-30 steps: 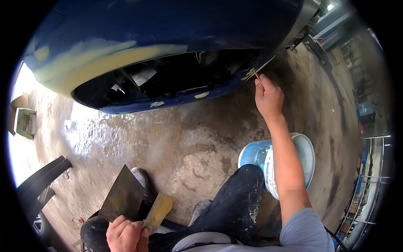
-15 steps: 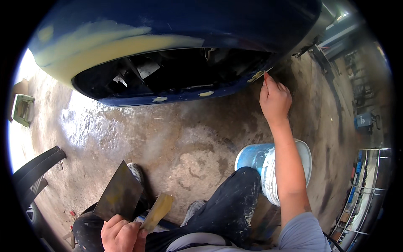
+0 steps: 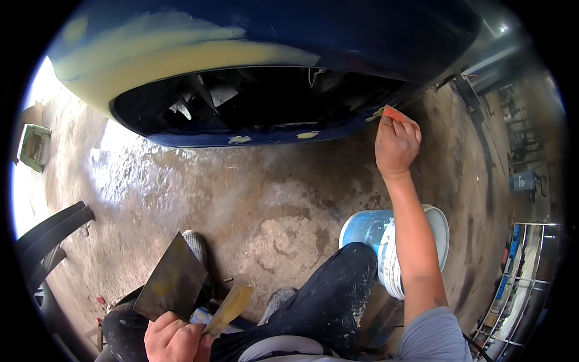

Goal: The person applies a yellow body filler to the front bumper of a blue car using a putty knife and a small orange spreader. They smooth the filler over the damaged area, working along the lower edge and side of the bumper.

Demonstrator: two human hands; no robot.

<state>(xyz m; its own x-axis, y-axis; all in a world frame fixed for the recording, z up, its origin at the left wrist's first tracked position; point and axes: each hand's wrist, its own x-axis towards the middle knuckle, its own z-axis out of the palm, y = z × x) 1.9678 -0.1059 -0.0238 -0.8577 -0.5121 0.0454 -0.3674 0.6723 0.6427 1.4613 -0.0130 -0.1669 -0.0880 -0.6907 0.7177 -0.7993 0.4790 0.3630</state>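
At the lower left, my left hand (image 3: 175,339) is closed around a flat, dark metal plate (image 3: 172,280) with faint yellow smears. The same hand grips a yellowish, flat-bladed spreader (image 3: 230,308). My right arm reaches far forward, and my right hand (image 3: 398,145) pinches a small orange-red spreader (image 3: 400,116). That spreader is at or very near a yellow filler patch (image 3: 375,113) on the lower rim of a dark blue car body panel (image 3: 338,36). Two more filler patches, a pale one (image 3: 239,139) and a yellow one (image 3: 307,135), lie along this rim.
A wide sanded yellow area (image 3: 181,57) borders the panel's dark opening (image 3: 265,102). Under my right forearm, a blue and white bucket (image 3: 368,226) lies tipped beside my knee. A wire rack (image 3: 522,283) stands at right; black curved parts (image 3: 57,226) and a green object (image 3: 34,146) are left.
My right hand has turned, so more of the orange-red spreader's flat face shows. The panel sits slightly further right in the picture. My left hand keeps its grip.
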